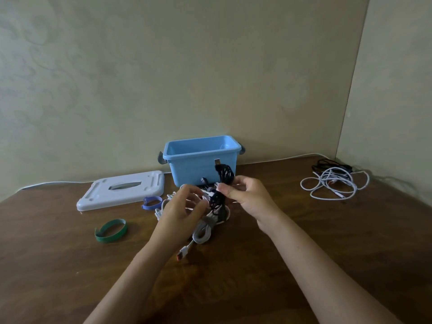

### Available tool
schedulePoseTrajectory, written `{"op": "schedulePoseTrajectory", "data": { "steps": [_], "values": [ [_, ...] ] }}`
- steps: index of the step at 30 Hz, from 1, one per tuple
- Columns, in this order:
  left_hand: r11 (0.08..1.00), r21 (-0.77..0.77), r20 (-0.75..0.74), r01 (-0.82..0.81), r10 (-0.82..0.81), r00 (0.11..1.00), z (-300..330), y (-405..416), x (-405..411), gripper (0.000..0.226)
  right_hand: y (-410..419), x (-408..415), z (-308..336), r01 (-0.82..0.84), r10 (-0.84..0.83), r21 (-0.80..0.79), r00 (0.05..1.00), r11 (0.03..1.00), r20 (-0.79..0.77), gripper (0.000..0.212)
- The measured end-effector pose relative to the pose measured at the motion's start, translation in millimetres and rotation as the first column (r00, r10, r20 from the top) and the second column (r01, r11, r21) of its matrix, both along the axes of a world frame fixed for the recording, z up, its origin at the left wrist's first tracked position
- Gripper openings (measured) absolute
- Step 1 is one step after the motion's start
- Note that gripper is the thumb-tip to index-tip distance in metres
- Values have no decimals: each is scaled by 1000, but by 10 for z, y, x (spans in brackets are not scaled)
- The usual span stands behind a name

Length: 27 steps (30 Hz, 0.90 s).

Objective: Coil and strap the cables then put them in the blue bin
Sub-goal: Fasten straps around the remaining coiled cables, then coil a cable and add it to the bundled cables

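Evidently light and limp, the dark braided cable [221, 185] is bunched into a coil and held up just in front of the blue bin [201, 157], above the tabletop [257, 265]. The right hand [247, 197] makes the grip, thumb and fingers pinching the coil's middle; the left hand [182, 209], fingers loosely curled, touches the strap [210, 191] being wound there. Below the grip lies a strapped white cable [205, 228]; well off to its right, loose cables [334, 183]. The braid will likely spring open, so holding the waist where loops cross seems best.
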<state>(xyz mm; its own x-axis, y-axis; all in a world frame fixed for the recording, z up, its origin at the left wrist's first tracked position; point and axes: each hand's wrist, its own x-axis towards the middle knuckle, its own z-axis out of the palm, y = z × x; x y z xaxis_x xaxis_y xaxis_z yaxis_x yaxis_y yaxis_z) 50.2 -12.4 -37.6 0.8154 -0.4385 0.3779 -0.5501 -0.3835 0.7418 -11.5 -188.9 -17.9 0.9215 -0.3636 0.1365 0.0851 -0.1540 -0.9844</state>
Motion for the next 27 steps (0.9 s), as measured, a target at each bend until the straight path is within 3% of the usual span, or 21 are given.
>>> {"op": "schedulePoseTrajectory", "data": {
  "steps": [5, 7, 9, 12, 15, 17, 19, 23, 27],
  "values": [
    [897, 440, 238, 42, -162, 958, -171, 14, 86, 32, -292, -36, 32, -11, -67, -258, 954, 966, -292, 24],
    [863, 506, 264, 15, -172, 949, -196, 23, 114, 39, -325, -29, 12, -93, -53, -350, 921, 932, -386, 24],
    [879, 475, 318, -22, -148, 937, -209, 22, 126, 40, -331, -2, -26, -149, -54, -448, 911, 881, -409, 32],
    [892, 445, 366, -76, -103, 925, -222, 1, 104, 38, -308, -6, -49, -92, -155, -597, 924, 797, -348, 46],
    [899, 434, 356, -62, -109, 928, -245, -2, 110, 36, -398, -27, -27, 68, -240, -613, 950, 787, -202, 37],
    [902, 430, 335, -44, -115, 935, -250, -1, 127, 34, -587, -26, 5, 179, -327, -669, 940, 722, -102, 26],
    [917, 398, 328, -34, -108, 938, -249, -5, 151, 30, -901, -34, 34, 262, -425, -766, 905, 587, -16, 21],
    [927, 374, 339, -37, -100, 936, -244, -29, 157, 22, -1674, -206, 78, 281, -600, -891, 800, 358, 11, 38],
    [941, 339, 371, -3, -131, 919, -243, -52, 136, 17, -2157, -478, 6, 177, -748, -941, 655, 287, -105, 46]
  ]
}}
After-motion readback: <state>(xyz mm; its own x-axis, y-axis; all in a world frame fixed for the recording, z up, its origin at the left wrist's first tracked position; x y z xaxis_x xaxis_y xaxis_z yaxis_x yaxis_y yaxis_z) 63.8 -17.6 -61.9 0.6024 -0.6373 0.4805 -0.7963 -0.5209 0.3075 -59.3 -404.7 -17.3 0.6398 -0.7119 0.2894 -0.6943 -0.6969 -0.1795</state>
